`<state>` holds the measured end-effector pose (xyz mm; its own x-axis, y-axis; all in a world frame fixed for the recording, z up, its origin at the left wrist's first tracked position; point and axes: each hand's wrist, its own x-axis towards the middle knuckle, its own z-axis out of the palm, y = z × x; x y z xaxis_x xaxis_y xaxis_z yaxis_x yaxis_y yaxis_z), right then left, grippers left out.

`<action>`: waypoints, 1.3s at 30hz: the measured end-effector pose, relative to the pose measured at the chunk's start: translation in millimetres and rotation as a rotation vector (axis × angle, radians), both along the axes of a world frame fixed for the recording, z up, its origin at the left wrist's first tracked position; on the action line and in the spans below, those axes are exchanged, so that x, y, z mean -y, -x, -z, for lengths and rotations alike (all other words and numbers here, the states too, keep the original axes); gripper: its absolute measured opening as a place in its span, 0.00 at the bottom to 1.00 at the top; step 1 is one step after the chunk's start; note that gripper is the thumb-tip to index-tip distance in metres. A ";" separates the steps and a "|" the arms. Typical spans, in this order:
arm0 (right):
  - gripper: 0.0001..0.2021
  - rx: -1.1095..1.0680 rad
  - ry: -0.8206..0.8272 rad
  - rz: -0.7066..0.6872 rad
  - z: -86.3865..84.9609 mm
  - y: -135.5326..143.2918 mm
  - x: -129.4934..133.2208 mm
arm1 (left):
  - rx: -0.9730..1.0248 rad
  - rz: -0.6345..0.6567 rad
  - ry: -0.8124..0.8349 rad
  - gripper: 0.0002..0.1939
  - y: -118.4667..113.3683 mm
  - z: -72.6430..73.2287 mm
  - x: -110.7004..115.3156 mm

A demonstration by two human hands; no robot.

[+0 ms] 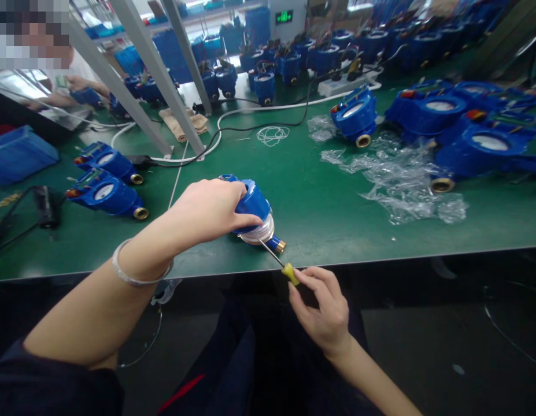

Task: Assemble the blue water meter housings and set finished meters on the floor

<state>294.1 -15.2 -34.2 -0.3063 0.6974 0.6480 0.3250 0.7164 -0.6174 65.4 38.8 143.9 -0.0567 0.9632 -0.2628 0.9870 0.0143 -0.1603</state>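
From my remote feed, I see the left hand (209, 211) clamped over the blue meter (255, 199) at the frame's centre, on the green bench (302, 173). Just lower right, apart from it, the right hand (326, 312) pinches a yellow-handled screwdriver (290, 274), tip against the pale ring (266, 227).

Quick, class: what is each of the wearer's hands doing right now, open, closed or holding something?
Left hand: closed around a round blue meter with a brass-tipped pipe.
Right hand: closed, holding a slim, yellow-handled metal screwdriver.
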 end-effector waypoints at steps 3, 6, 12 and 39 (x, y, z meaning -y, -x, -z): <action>0.21 -0.032 -0.043 0.022 -8.7 2.0 -7.1 | 0.000 0.009 0.005 0.27 0.8 -0.1 -0.7; 0.22 -0.048 -0.075 0.037 -11.9 -1.6 -7.9 | -0.003 0.000 0.010 0.27 1.7 0.0 -0.6; 0.19 -0.088 -0.005 0.007 -2.5 -17.3 -19.0 | 0.015 -0.006 0.015 0.25 0.6 -1.5 0.8; 0.02 -0.070 -0.139 -0.347 -33.0 61.8 -103.1 | 0.174 -0.057 0.019 0.21 9.9 0.3 0.7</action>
<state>232.3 87.9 -1.2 -0.4599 0.4642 0.7570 0.0088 0.8548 -0.5188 55.5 38.1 143.7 -0.0633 0.9544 -0.2917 0.9975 0.0699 0.0123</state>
